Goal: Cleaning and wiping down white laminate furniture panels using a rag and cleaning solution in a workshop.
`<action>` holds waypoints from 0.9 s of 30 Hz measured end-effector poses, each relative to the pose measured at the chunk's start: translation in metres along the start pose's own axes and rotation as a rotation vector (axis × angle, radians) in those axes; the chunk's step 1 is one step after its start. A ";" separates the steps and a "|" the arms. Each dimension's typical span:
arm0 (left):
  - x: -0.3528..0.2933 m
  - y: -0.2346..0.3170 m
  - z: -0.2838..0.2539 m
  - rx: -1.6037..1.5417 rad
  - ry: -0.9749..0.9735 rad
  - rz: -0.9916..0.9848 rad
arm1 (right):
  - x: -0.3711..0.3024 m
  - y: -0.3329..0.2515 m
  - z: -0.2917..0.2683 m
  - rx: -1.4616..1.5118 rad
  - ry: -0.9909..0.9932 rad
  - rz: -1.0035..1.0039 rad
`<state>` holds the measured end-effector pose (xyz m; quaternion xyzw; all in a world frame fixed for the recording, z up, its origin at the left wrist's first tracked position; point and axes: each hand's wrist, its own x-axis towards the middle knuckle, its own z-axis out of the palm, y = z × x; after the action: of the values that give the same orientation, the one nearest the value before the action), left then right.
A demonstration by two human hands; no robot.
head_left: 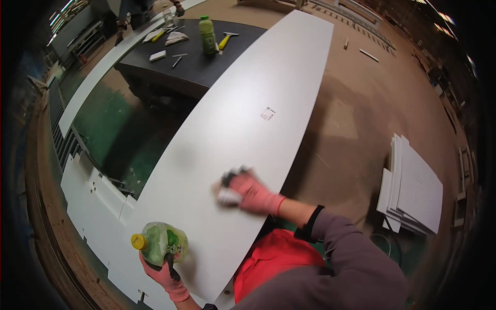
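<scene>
My left hand (pixel 166 277), in a pink glove with dark fingertips, is wrapped round a clear plastic bottle (pixel 164 243) with a yellow cap and greenish contents. The bottle is tilted, its cap toward the left, above the near end of a long white panel (pixel 243 103). My right hand (pixel 249 191), gloved the same way, presses a pale cloth (pixel 227 197) against the panel's surface; hand and cloth are smeared by motion. Farther up the panel sits a small printed label (pixel 267 113).
A dark table (pixel 178 67) under the panel's far part bears a green bottle (pixel 207 35), a yellow-handled scraper (pixel 225 40), cloths (pixel 176 38) and a white block (pixel 157 56). White boards (pixel 413 186) are stacked at right. Another person (pixel 137 11) stands at the far left beside a white strip (pixel 98 70).
</scene>
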<state>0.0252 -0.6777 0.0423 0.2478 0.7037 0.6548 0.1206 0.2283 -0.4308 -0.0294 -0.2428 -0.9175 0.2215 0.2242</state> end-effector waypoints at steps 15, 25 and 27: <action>0.220 0.026 0.247 -0.496 -0.297 -0.086 | -0.057 0.084 -0.073 -0.257 -0.463 0.173; 0.373 -0.067 0.526 -0.422 -0.022 -0.055 | 0.033 0.457 -0.227 -0.559 0.117 0.612; 0.415 -0.097 0.537 -0.396 0.000 -0.024 | 0.061 0.508 -0.255 -0.588 0.109 0.668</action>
<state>-0.0795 -0.0064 -0.0499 0.2107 0.5639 0.7791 0.1750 0.4890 0.0767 -0.0686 -0.5905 -0.7995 -0.0017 0.1100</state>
